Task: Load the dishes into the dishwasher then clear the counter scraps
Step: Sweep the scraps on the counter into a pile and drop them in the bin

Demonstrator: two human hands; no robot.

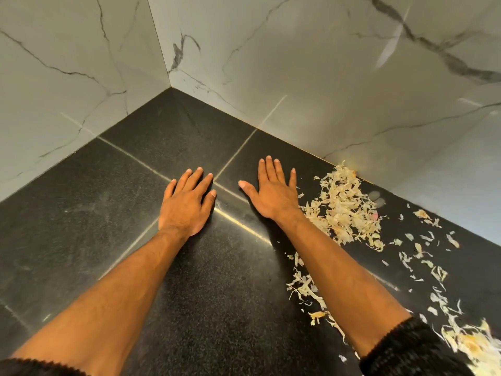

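My left hand (187,202) lies flat, palm down, on the black stone counter (130,202), fingers straight. My right hand (273,191) rests flat beside it, fingers spread, holding nothing. Just right of my right wrist lies a heap of pale, papery peel scraps (344,210) against the wall. More loose scraps (428,256) trail along the counter to the right, and another clump (471,343) sits at the lower right edge of view. No dishes or dishwasher are in sight.
White marble-look wall tiles (298,63) meet in a corner behind the counter. Pale grout lines (238,156) cross the counter under my hands. Black sleeve cuffs (406,346) cover my forearms near the bottom.
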